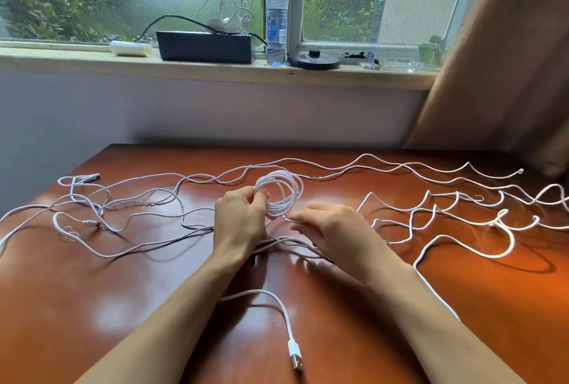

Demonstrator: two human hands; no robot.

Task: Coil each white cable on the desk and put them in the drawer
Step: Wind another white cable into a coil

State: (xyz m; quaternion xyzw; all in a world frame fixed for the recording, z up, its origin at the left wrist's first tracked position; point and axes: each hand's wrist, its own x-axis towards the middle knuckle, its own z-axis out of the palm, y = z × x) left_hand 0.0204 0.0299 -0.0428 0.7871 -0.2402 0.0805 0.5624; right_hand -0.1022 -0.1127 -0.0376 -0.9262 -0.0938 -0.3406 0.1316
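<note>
One round white cable coil [277, 208] | left hand [238, 217] grips it | right hand [332, 229] pinches loose strand [289, 219] | glossy desk [123, 306]

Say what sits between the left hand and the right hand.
The coil of white cable: the left hand grips its left side, the right hand pinches a strand at its bottom. Seen in the head view.

Bare forearms [172, 306], left hand [238, 217], right hand [329, 229].
</note>
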